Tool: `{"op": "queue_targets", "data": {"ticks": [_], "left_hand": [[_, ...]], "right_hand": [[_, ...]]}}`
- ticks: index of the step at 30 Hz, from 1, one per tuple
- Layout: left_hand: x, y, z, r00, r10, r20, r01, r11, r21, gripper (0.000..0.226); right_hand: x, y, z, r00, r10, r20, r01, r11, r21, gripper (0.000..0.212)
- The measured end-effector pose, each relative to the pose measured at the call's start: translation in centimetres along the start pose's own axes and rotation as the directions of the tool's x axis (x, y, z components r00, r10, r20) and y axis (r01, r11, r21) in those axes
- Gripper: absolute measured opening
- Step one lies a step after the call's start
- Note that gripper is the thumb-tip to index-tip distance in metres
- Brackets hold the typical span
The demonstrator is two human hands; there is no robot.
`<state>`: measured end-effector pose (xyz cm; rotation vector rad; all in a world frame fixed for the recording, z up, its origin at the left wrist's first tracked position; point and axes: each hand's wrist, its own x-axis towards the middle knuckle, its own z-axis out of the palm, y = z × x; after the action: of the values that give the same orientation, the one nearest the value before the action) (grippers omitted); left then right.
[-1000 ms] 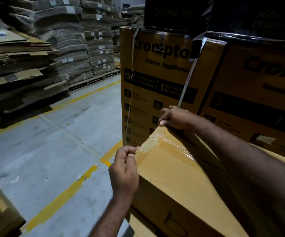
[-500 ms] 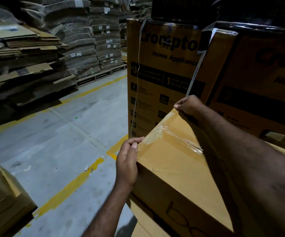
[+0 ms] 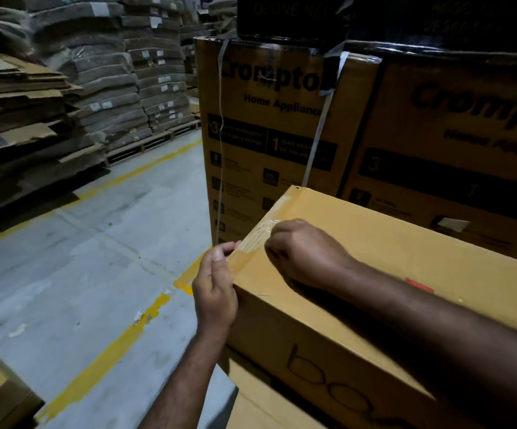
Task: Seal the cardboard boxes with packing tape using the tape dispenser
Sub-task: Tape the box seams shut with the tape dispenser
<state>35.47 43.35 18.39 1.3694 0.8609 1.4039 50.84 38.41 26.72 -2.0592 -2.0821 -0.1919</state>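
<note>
Tape (image 3: 252,243) (clear, faint) vanishes under right hand (image 3: 302,253), grip unclear.

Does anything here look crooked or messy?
The clear tape on the near box lies wrinkled at its corner, between the left hand, pinching its end, and the fisted right hand. Behind, a white strap crosses the tall printed carton slanted.

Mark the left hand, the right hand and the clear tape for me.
left hand (image 3: 215,283): head view, back of hand.
right hand (image 3: 305,252): head view, knuckles.
clear tape (image 3: 254,241): head view, wrinkled stretch between hands.
</note>
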Motion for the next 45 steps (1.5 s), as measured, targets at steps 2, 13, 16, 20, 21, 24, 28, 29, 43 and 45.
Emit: {"op": "queue_targets", "data": {"ticks": [2,13,16,20,21,24,28,29,43,45], "left_hand": [[-0.4,0.0,-0.3,1.000,0.024,-0.002,-0.024,1.000,0.005,0.031],[-1.4,-0.3,-0.4,0.995,0.096,0.009,-0.095,0.995,-0.020,0.030],[-1.4,-0.5,-0.4,0.991,0.132,0.007,-0.132,0.991,-0.006,0.031],[-1.2,-0.7,-0.1,0.988,0.154,0.003,-0.154,0.988,0.020,0.036],[-1.1,-0.6,0.0,0.988,0.154,-0.004,-0.154,0.988,0.024,0.036],[0.0,-0.8,0.3,0.992,0.121,-0.044,-0.120,0.992,0.028,0.036],[1.8,-1.1,1.1,0.995,0.039,-0.092,-0.033,0.997,0.070,0.039],[1.9,-1.0,1.3,0.994,0.016,-0.105,-0.006,0.995,0.100,0.040],[6.1,0.5,3.9,0.981,-0.193,-0.008,0.190,0.971,-0.145,0.037],[6.3,0.3,4.2,0.973,-0.230,0.031,0.232,0.951,-0.204,0.039]], "right_hand": [[-1.9,-0.1,-1.1,0.999,-0.005,0.045,0.008,0.998,-0.068,0.025],[-14.3,5.7,-4.8,0.949,0.283,0.136,-0.248,0.942,-0.227,0.023],[-17.3,6.7,-5.8,0.869,0.471,0.149,-0.450,0.879,-0.155,0.019],[-19.8,7.6,-7.1,0.796,0.577,0.184,-0.519,0.807,-0.281,0.026],[-20.3,7.8,-7.7,0.772,0.605,0.195,-0.539,0.786,-0.304,0.028],[-22.5,10.7,-9.0,0.648,0.751,0.127,-0.691,0.650,-0.317,0.032],[-27.0,15.8,-9.6,0.294,0.956,0.007,-0.919,0.285,-0.272,0.075],[-28.2,16.9,-9.2,0.216,0.976,0.017,-0.962,0.216,-0.170,0.086],[-33.4,8.5,-9.7,0.045,0.997,0.066,-0.638,-0.022,0.770,0.029],[-33.9,6.9,-9.8,0.003,0.998,0.061,-0.575,-0.049,0.816,0.026]]}}
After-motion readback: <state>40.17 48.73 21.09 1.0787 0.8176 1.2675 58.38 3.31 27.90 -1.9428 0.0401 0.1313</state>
